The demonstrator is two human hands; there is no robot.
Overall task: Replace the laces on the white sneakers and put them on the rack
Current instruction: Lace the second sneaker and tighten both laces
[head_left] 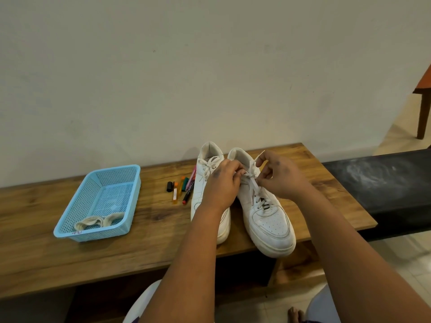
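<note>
Tying bow on right sneaker [263, 206], bench [70, 257] centre, left sneaker [205, 183] at 9 o'clock. Left hand [221, 180] fingers pinching lace [254, 186]; right hand [279, 176] fingers pinching lace end. Pull evenly, keep loops equal, snug knot.

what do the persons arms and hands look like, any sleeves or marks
Both forearms are bare, with no sleeves, watch or rings in view. The left hand and the right hand each carry dark smudges on the back, like ink or dirt.
</note>
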